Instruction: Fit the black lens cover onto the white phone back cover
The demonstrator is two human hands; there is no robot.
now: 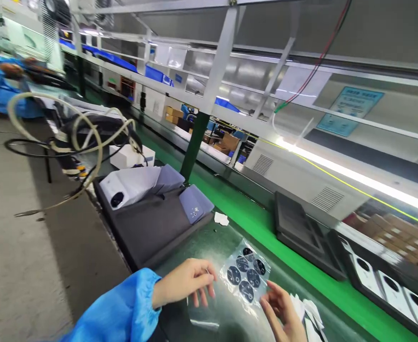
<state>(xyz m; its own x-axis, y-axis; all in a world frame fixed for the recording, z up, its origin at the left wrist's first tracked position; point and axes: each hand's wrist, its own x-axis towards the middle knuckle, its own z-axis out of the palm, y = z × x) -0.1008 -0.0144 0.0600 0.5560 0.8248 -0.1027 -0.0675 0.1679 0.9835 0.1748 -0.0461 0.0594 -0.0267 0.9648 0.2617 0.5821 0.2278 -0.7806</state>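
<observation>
A clear plastic bag (230, 271) with several round black pieces (253, 278), each with holes, is at the bench's near middle. My right hand (283, 313) is at its right corner, thumb and forefinger closed on the edge. To the left, my left hand (189, 281), in a blue sleeve, has its fingers curled and pointing down. Clear plastic film (204, 317) shows under those fingertips and seems pinched in them, though the grip is partly hidden. White paper-like strips (310, 313) lie beside my right hand.
A dark foam tray (148, 228) holds grey-violet covers (195, 204) at the left. Past the green strip (237, 218), black trays (303, 232) stand, one with white panels (390, 287). Coiled hoses (98, 137) overhang the left edge. A person in blue (2, 85) sits far left.
</observation>
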